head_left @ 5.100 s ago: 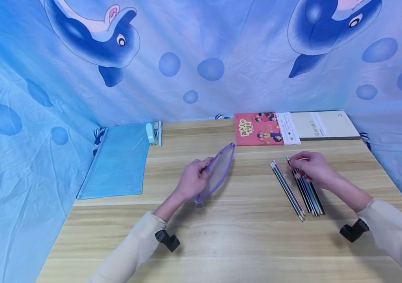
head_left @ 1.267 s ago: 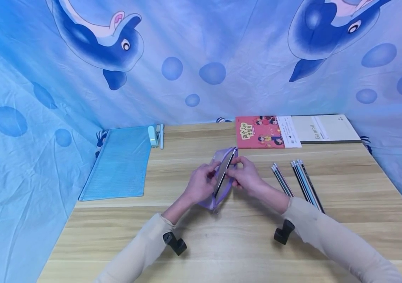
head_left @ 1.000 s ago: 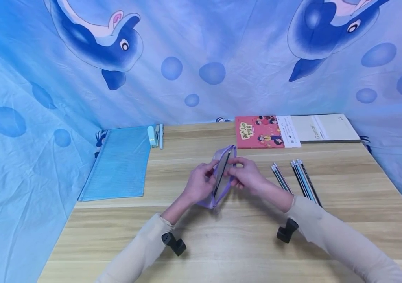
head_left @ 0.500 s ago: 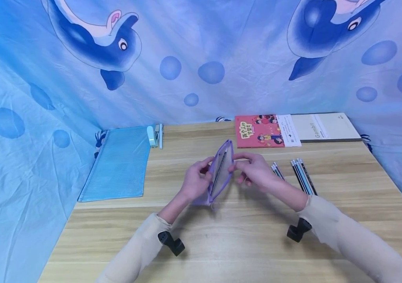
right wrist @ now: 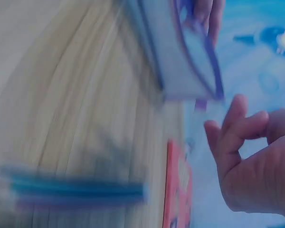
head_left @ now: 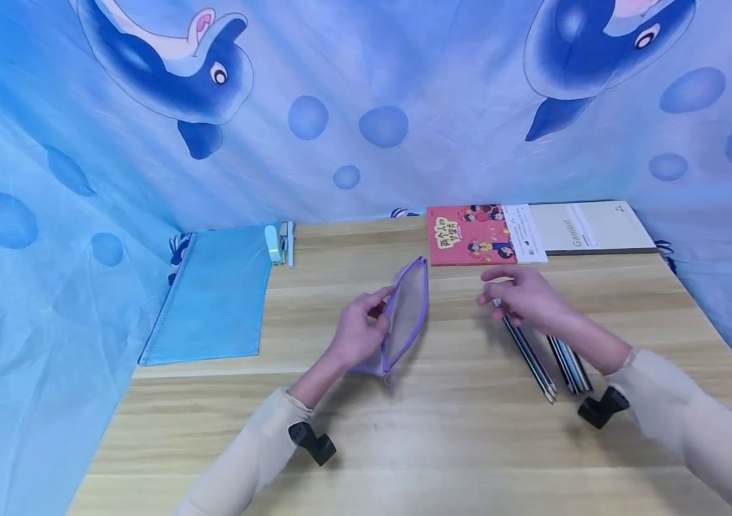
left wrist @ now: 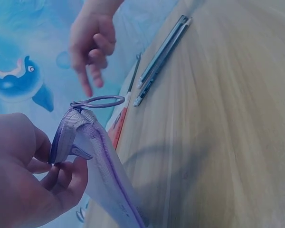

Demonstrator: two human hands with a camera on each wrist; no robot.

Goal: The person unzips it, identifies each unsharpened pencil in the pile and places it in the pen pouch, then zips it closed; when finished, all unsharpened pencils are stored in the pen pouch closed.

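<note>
Since 0.5 s ago: right hand [head_left: 521, 297] withdrawn from purple mesh pouch [head_left: 405, 315], now at 3 o'clock of it, above the far ends of the pencils [head_left: 530, 351]. Pouch unchanged in position, mouth held up.

Ordered largest to smallest:

1. Wooden table [head_left: 405, 437]: carries all items.
2. Blue mesh bag [head_left: 218, 294]: flat, at 9 o'clock of the pouch, well apart.
3. Beige notebook [head_left: 591, 228] and red book [head_left: 475, 235]: side by side at 1 o'clock, along the far edge.
4. Purple mesh pouch: near table centre, lower end on the table, upper edge raised and tilted toward 12 o'clock.
5. Left hand [head_left: 356, 333]: thumb and fingers [left wrist: 61, 178] pinching the pouch's left edge.
6. Right hand: holding nothing, fingers [left wrist: 88, 71] loosely curled and slightly spread, apart from the pouch.
7. Pencils: 2 groups lying on the table at 4 o'clock of the pouch, partly hidden under the right hand and forearm.
8. Pale blue stapler [head_left: 273, 244]: touching the blue bag's far right corner.
</note>
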